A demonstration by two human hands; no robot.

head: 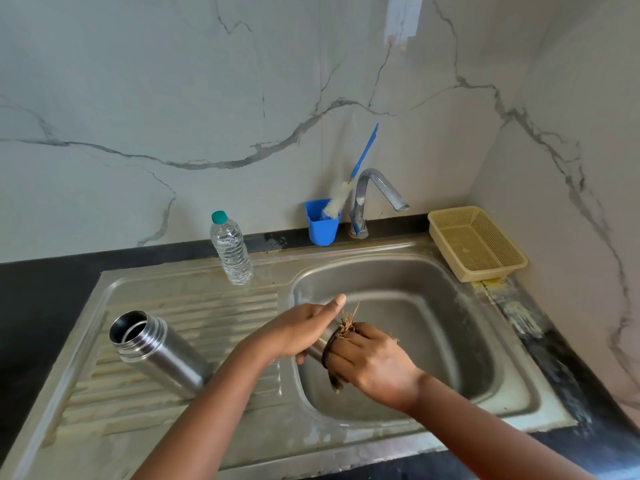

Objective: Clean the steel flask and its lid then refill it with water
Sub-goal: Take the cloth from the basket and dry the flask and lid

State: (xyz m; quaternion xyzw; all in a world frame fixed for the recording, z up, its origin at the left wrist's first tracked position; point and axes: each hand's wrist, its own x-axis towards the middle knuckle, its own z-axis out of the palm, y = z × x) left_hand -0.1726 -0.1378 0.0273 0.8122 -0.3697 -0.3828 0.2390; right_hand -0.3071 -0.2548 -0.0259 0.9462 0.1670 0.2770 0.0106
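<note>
Over the sink bowl: you are holding the lid (320, 348) in your left hand (298, 332), fingers curled round it, thumb sticking out.
Right hand (370, 358): you are pinching a brown fibre scrubber (346, 329) and pressing it on the lid.
Slip risk: the lid is looking wet and smooth, so it may be slipping down into the sink (450, 306).
Roll risk: the flask (157, 351) is lying open on its side on the ribbed drainboard, so a bump may be rolling it.
Flask inside: looking empty.
Plastic bottle (231, 249): capped, holding water.
Blue cup (322, 225): holding a bottle brush (341, 199).
Yellow basket (476, 242): I cannot tell what is inside.
</note>
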